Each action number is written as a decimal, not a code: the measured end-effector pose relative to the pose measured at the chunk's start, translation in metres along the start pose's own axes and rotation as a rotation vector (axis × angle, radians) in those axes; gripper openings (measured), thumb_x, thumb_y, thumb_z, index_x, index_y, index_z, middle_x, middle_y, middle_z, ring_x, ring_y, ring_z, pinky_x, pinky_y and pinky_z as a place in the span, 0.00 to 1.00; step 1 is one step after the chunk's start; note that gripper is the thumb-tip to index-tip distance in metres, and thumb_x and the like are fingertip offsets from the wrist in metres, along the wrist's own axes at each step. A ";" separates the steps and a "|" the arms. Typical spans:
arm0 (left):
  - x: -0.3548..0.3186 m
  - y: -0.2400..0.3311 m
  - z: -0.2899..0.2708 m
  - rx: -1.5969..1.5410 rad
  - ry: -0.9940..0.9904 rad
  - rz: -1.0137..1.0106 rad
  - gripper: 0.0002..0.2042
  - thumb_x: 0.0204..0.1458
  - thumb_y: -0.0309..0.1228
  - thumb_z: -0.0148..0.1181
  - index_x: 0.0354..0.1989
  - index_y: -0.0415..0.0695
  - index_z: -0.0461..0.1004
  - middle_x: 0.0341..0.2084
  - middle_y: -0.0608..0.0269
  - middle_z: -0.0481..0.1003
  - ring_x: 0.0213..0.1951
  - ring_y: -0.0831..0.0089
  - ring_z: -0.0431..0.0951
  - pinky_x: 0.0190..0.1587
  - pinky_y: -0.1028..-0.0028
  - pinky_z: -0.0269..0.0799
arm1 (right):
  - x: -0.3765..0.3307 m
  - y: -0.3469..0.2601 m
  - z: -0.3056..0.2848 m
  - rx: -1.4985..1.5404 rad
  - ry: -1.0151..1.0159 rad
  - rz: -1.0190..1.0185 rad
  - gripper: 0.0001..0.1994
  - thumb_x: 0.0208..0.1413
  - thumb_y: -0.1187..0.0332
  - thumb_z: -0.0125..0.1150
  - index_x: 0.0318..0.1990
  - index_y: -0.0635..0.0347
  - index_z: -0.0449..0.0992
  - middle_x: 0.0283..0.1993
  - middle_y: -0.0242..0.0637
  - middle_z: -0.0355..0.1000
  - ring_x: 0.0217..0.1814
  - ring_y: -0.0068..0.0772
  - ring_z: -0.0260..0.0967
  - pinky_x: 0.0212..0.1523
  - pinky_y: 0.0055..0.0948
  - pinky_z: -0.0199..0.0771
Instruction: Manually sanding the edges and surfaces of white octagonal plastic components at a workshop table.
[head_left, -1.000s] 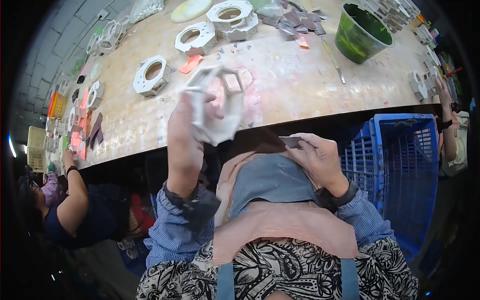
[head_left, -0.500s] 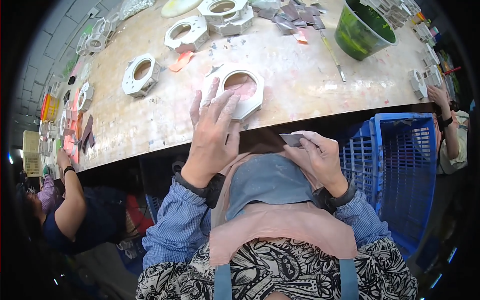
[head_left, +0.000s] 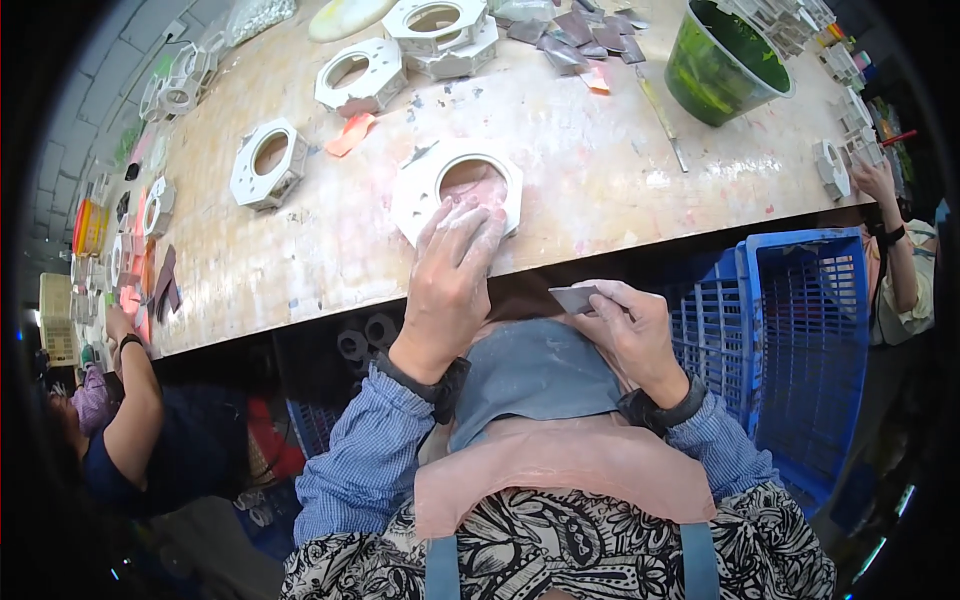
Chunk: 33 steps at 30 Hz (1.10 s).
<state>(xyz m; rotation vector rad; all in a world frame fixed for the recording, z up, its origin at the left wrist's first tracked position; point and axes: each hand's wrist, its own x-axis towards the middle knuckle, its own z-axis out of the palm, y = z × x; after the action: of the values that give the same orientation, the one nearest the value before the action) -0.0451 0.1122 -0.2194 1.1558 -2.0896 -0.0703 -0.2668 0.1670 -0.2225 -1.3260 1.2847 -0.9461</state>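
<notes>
A white octagonal frame (head_left: 415, 195) with a round central opening lies flat near the table's front edge. My left hand (head_left: 450, 285) reaches over its near side, fingers stretched out and fairly close together. The dusty fingertips touch the near rim of the opening; the thumb is mostly hidden. My right hand (head_left: 635, 325) is pinching a small dark grey piece of sandpaper (head_left: 574, 299) between thumb and fingers. This hand is in front of my blue-grey apron (head_left: 540, 370), below the table edge and apart from the frame.
More white frames (head_left: 270, 163) stand around the table (head_left: 340, 220), some stacked at the back. Sandpaper pieces (head_left: 565, 52) lie beside a green-stained tub (head_left: 715, 75) and a thin stick (head_left: 662, 120). Blue crates (head_left: 745, 330) stand at right. Co-workers' arms (head_left: 140, 390) show at both sides.
My left hand has drawn back from the frame's left side to the near rim of its opening, fingers closer together. The right hand keeps its pinch on the sandpaper. The view has shifted slightly.
</notes>
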 end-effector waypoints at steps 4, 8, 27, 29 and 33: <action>-0.004 -0.003 0.000 -0.021 0.011 0.022 0.19 0.42 0.15 0.55 0.47 0.36 0.75 0.45 0.49 0.74 0.53 0.51 0.72 0.61 0.55 0.64 | -0.001 -0.001 -0.002 -0.051 0.010 -0.042 0.11 0.59 0.82 0.49 0.46 0.72 0.76 0.38 0.43 0.78 0.39 0.26 0.76 0.42 0.24 0.79; -0.007 -0.007 -0.002 -0.025 0.018 0.043 0.19 0.42 0.15 0.55 0.46 0.36 0.75 0.45 0.50 0.74 0.53 0.51 0.72 0.61 0.55 0.64 | -0.001 0.002 0.000 0.025 0.004 -0.007 0.11 0.59 0.81 0.51 0.46 0.71 0.76 0.38 0.43 0.78 0.39 0.25 0.76 0.41 0.23 0.78; -0.005 0.001 0.010 0.059 0.032 -0.076 0.18 0.44 0.29 0.66 0.43 0.37 0.73 0.37 0.54 0.73 0.50 0.55 0.71 0.62 0.54 0.56 | 0.072 -0.026 0.027 -0.932 0.021 -0.867 0.18 0.51 0.73 0.52 0.51 0.65 0.73 0.55 0.50 0.71 0.59 0.46 0.70 0.53 0.41 0.73; -0.006 0.000 0.012 0.077 0.031 -0.089 0.17 0.43 0.29 0.65 0.42 0.37 0.73 0.35 0.54 0.73 0.47 0.57 0.72 0.61 0.56 0.57 | 0.070 -0.027 0.029 -0.925 0.022 -0.868 0.19 0.49 0.76 0.54 0.51 0.65 0.73 0.56 0.49 0.71 0.59 0.45 0.70 0.54 0.40 0.72; -0.005 0.001 0.010 0.068 0.003 -0.105 0.17 0.44 0.30 0.65 0.42 0.37 0.73 0.35 0.54 0.72 0.46 0.57 0.72 0.60 0.56 0.57 | 0.085 -0.023 0.023 -0.911 -0.026 -0.909 0.18 0.51 0.74 0.52 0.51 0.66 0.72 0.57 0.51 0.70 0.62 0.49 0.66 0.59 0.42 0.69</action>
<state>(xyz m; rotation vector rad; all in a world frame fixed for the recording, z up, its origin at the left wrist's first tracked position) -0.0501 0.1142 -0.2290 1.3055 -2.0410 -0.0477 -0.2293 0.0847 -0.2133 -2.7637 1.1023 -0.9242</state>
